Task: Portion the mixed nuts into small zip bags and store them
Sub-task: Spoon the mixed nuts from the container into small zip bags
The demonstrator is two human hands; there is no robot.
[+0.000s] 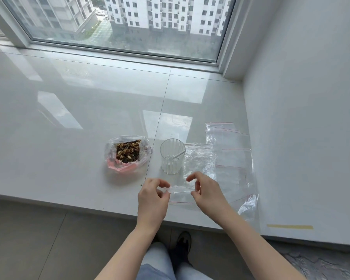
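Note:
A clear plastic bag of mixed nuts [128, 152] stands open on the white sill, left of centre. To its right is a clear ribbed cup [172, 156] with a small white scoop inside. Several empty zip bags with red lines [230, 150] lie spread flat to the right of the cup. My left hand [153, 196] and my right hand [207, 190] each pinch one end of a small clear zip bag [181, 191], holding its top edge stretched between them just above the sill's front edge.
The glossy white sill [79, 122] runs from the window frame [125, 55] to a white wall [301, 118] on the right. Its front edge drops to a grey floor, where my legs and a dark shoe [183, 243] show. Yellow tape [290, 226] marks the wall base.

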